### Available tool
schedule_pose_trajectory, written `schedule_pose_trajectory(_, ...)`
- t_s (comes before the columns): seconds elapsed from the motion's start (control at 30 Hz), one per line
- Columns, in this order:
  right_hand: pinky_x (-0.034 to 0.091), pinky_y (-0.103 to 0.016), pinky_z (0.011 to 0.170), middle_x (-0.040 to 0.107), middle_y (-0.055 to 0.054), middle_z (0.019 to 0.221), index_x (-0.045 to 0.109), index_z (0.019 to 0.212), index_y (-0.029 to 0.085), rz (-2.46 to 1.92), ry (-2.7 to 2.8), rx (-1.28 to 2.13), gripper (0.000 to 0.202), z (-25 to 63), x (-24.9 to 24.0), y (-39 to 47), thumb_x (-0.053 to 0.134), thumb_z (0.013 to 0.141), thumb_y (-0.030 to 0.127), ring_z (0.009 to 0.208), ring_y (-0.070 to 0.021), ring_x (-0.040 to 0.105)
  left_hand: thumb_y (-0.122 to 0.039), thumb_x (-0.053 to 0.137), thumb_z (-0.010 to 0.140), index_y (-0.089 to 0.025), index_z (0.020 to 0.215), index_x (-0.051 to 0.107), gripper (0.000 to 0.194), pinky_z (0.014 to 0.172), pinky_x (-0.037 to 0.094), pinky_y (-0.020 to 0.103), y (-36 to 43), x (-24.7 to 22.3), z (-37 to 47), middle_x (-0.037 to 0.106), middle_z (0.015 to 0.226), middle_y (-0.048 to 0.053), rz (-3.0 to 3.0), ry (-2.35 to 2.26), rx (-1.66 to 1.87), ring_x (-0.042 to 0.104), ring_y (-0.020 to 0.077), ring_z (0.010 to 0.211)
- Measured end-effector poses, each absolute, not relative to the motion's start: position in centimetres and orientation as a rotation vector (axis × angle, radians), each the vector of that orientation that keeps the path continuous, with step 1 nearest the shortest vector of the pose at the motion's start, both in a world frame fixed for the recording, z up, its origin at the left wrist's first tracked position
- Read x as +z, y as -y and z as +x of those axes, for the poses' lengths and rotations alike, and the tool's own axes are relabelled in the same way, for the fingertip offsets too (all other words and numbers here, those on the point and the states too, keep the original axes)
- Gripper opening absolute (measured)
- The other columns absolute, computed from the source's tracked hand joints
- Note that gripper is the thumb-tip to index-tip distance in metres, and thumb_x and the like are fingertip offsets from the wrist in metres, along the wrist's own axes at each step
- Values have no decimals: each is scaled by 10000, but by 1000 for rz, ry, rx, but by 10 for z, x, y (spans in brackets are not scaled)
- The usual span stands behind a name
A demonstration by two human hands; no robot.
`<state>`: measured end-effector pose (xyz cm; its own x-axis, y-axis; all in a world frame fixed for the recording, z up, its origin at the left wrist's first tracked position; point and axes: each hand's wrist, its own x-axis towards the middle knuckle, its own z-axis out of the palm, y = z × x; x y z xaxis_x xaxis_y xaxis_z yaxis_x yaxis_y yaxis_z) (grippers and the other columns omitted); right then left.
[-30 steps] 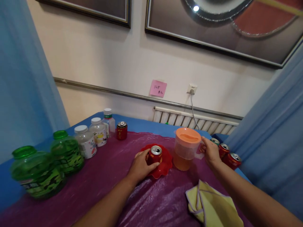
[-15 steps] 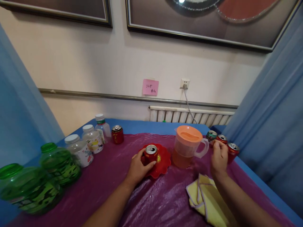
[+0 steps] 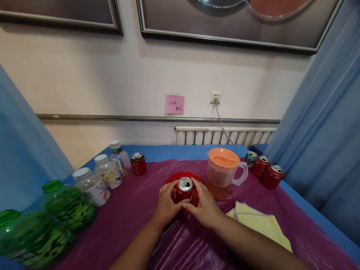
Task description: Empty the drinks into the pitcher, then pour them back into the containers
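Your right hand, half a second ago poised beside the cans at the right, has crossed to the red can that your left hand already held. Both grips are now narrow and curved about it: your left grip closes on its left side, your right grip on its right, and your thumbs meet in front. Note that the red can is upright, its top opened and its tab in place. It is located over the red scalloped dish, whose far rim shows behind it; your hands conceal whether its base rests there.

To your right of the dish stands a clear jug with an orange lid and amber liquid in its lower part, its handle pointing right. Nearer you, a yellow cloth lies partly behind your right forearm. Three cans stand in a slanting row at the far right. To your left, observe a second red can, a clear bottle, two white-capped jars and two green jars. Purple sheeting covers much of the blue tabletop.
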<state>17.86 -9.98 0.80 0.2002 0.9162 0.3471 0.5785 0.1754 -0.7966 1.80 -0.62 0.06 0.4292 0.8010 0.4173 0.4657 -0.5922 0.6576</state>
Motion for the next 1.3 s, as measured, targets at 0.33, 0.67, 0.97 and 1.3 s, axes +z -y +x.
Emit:
schedule_pose_trajectory(0.33,406,-497,1110,599,-105,1405,512,1403,225,-1552,1367,519,793,176,13,86,807,671,306,1298,-303,554,-342,716,637,-236,1194,662,570,1011,491,503,3,-1,20,729,1177,98,2335,-987,994,658,334,1103)
schedule_pose_trajectory(0.67,487,-442,989,708,-45,1182,630,1215,252,-1517,1330,491,628,181,27,90,849,628,299,1098,-267,645,-462,774,670,-243,1278,616,665,1025,493,504,3,3,21,695,1256,113,2374,-853,960,633,342,1168)
schedule_pose_trajectory(0.97,518,-414,957,702,-60,1172,619,1209,243,-1472,1275,320,566,200,53,126,811,685,339,1054,-254,658,-526,650,825,-270,1397,522,639,1103,448,513,-3,-3,12,601,1405,104,2392,-702,1075,559,326,1292)
schedule_pose_trajectory(1.3,532,-400,814,748,-91,1056,640,1146,198,-1775,913,76,566,332,34,213,756,713,544,911,-276,687,-534,618,830,-225,1179,659,468,992,548,471,-6,7,19,723,1188,106,2276,-983,1175,688,301,1100)
